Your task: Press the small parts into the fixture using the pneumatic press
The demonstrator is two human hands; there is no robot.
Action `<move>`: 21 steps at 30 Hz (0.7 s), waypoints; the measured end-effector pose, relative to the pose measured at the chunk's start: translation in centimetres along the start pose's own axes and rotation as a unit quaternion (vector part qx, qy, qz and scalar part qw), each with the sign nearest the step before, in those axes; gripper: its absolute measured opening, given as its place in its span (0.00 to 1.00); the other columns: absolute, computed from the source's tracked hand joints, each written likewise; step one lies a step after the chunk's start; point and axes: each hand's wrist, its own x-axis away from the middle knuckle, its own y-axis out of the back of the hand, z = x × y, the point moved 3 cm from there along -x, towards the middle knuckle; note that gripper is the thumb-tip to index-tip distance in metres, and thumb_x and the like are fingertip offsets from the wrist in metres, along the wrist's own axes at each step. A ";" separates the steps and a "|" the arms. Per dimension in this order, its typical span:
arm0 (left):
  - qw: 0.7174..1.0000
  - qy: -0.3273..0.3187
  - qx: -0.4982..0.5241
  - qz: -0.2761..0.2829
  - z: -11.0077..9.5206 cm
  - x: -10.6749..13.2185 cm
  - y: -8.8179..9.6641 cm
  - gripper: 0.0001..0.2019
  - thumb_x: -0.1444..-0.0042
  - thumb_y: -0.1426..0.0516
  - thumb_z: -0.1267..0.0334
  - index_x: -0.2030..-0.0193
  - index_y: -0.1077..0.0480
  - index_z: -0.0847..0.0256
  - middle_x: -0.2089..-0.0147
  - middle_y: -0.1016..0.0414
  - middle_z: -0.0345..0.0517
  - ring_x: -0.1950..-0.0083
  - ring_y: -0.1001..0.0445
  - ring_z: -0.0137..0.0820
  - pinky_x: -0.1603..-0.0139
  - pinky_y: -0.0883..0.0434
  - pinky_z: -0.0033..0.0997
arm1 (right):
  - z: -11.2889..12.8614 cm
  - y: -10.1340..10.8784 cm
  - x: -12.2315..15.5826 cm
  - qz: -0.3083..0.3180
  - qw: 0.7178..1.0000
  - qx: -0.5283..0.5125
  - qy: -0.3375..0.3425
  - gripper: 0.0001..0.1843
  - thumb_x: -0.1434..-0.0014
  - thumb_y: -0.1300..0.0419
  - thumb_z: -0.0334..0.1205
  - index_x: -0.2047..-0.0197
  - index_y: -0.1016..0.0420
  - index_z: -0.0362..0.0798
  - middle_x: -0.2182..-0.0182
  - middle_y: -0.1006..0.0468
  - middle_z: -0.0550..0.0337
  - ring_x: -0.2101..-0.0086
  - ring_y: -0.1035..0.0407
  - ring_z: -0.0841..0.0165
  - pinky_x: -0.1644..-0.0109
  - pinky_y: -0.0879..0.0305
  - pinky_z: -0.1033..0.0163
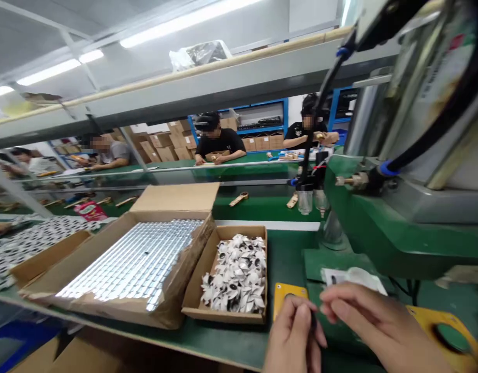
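My left hand (295, 336) is closed, its fingertips pinched round a small dark piece that is mostly hidden. It is over the corner of a yellow button box (279, 295). My right hand (373, 318) is just to its right, thumb and fingers pressed together; whatever they may hold cannot be made out. Behind the right hand, a white flat part (355, 274) lies on the base of a green press (397, 228). Left of my hands stands a small cardboard box (223, 316) heaped with white, petal-edged pieces with dark centres (239, 274).
A larger open carton (118, 313) contains rows of shiny metal pieces (133, 259). White and black parts (40, 241) cover the left of the bench. A second yellow box (444, 331) lies right. Wooden-looking pieces (239, 199) lie on the green strip beyond; several people sit across.
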 end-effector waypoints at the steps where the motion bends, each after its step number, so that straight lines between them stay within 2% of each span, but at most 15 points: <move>1: 0.999 -0.006 0.047 -0.003 -0.8 -0.8 -1.2 0.19 0.44 0.48 0.44 0.61 0.38 0.61 0.76 0.32 0.36 0.88 0.46 0.17 0.90 0.53 0.18 | -0.7 0.7 1.7 -0.013 1.000 0.024 0.006 0.12 0.38 0.48 0.50 0.59 0.27 0.56 0.66 0.25 0.64 0.64 0.29 0.71 0.59 0.34 0.73; 3: 0.989 -0.006 0.148 -0.008 -2.3 -2.5 -4.0 0.15 0.42 0.47 0.49 0.60 0.37 0.60 0.76 0.32 0.36 0.87 0.45 0.18 0.89 0.49 0.18 | -1.8 2.1 4.7 -0.029 0.998 0.053 0.006 0.11 0.37 0.48 0.47 0.58 0.27 0.57 0.66 0.24 0.65 0.65 0.29 0.72 0.60 0.33 0.73; 4: 0.983 0.001 0.185 0.003 -2.8 -3.3 -5.5 0.13 0.42 0.47 0.52 0.61 0.37 0.61 0.80 0.35 0.35 0.86 0.45 0.19 0.88 0.47 0.18 | -2.3 2.8 5.9 -0.038 0.997 0.073 0.001 0.10 0.37 0.48 0.47 0.58 0.27 0.58 0.65 0.24 0.65 0.65 0.29 0.71 0.59 0.33 0.73; 7: 0.972 0.032 0.229 0.045 -3.4 -5.3 -9.0 0.09 0.44 0.43 0.61 0.69 0.36 0.64 0.82 0.39 0.35 0.82 0.43 0.19 0.83 0.43 0.16 | -3.7 6.0 8.9 -0.083 0.984 0.152 -0.046 0.11 0.37 0.48 0.48 0.56 0.26 0.58 0.60 0.24 0.63 0.59 0.30 0.68 0.53 0.34 0.70; 9: 0.965 0.049 0.249 0.064 -3.2 -6.0 -10.3 0.08 0.47 0.41 0.66 0.72 0.36 0.66 0.77 0.36 0.37 0.80 0.42 0.18 0.82 0.42 0.16 | -5.0 8.8 11.0 -0.133 0.968 0.188 -0.103 0.13 0.37 0.49 0.50 0.55 0.27 0.58 0.56 0.25 0.62 0.55 0.31 0.67 0.50 0.36 0.69; 12: 0.953 0.064 0.284 0.081 -2.8 -6.4 -11.1 0.07 0.50 0.39 0.69 0.72 0.34 0.68 0.75 0.37 0.37 0.79 0.43 0.17 0.83 0.42 0.15 | -7.3 12.5 13.4 -0.184 0.939 0.240 -0.162 0.16 0.36 0.51 0.52 0.52 0.29 0.57 0.53 0.27 0.61 0.54 0.32 0.66 0.50 0.34 0.66; 15: 0.934 0.075 0.334 0.102 -2.6 -6.5 -11.6 0.09 0.54 0.37 0.72 0.72 0.34 0.67 0.74 0.38 0.35 0.79 0.44 0.15 0.83 0.43 0.14 | -10.1 14.3 13.2 -0.191 0.902 0.361 -0.138 0.18 0.34 0.55 0.45 0.48 0.31 0.53 0.49 0.29 0.57 0.52 0.32 0.64 0.50 0.32 0.60; 17: 0.925 0.081 0.355 0.111 -2.7 -6.5 -12.0 0.10 0.55 0.36 0.72 0.71 0.35 0.66 0.74 0.38 0.35 0.79 0.44 0.15 0.83 0.43 0.14 | -11.8 14.6 11.8 -0.178 0.854 0.480 -0.097 0.20 0.36 0.57 0.33 0.45 0.32 0.48 0.44 0.35 0.52 0.46 0.38 0.61 0.45 0.35 0.55; 19: 0.942 0.070 0.312 0.101 -2.9 -6.4 -12.0 0.08 0.54 0.37 0.69 0.70 0.34 0.64 0.74 0.37 0.36 0.79 0.43 0.18 0.82 0.42 0.16 | -13.2 14.8 10.1 -0.175 0.800 0.567 -0.089 0.26 0.44 0.57 0.21 0.45 0.32 0.42 0.42 0.39 0.46 0.42 0.44 0.54 0.44 0.38 0.47; 21: 0.974 0.044 0.212 0.069 -3.1 -6.0 -11.4 0.08 0.52 0.38 0.65 0.66 0.33 0.62 0.74 0.36 0.37 0.78 0.40 0.22 0.83 0.41 0.20 | -13.8 15.1 8.7 -0.191 0.769 0.599 -0.114 0.28 0.48 0.57 0.17 0.47 0.30 0.39 0.44 0.38 0.39 0.43 0.44 0.47 0.48 0.38 0.40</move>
